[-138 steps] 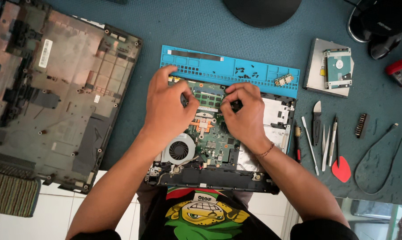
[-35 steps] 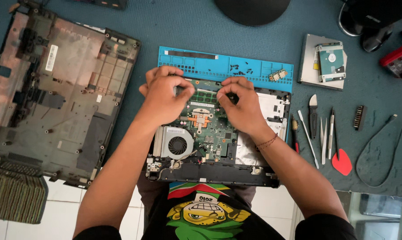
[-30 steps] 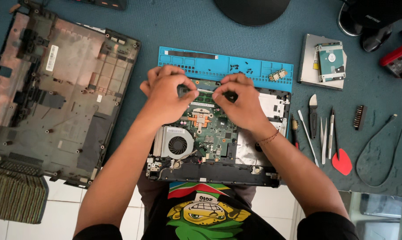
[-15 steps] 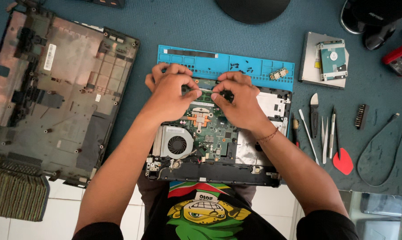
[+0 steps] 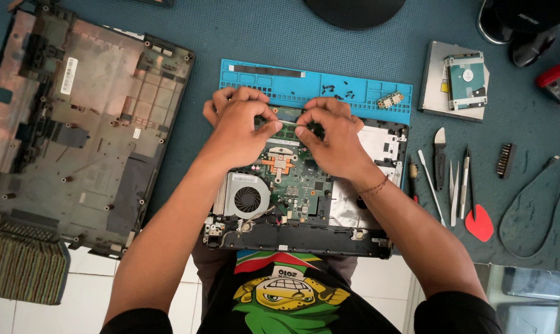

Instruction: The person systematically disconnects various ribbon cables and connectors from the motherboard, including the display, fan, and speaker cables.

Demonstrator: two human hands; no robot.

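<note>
Nearest the person, an opened laptop (image 5: 292, 204) lies with its fan (image 5: 248, 199) and green board bared. Over its far edge, the left hand (image 5: 240, 127) and right hand (image 5: 332, 136) pinch a small green memory module (image 5: 284, 128) between narrowed fingertips. Beyond lies a blue tray (image 5: 317, 86); tools (image 5: 453, 179) sit right.

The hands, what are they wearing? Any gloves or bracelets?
No gloves: both hands are bare. The right hand has a thin dark string bracelet round its wrist. The left hand wears nothing that shows, no ring or watch. Both forearms are bare too, with black sleeves starting only near the bottom edge of the picture.
</note>
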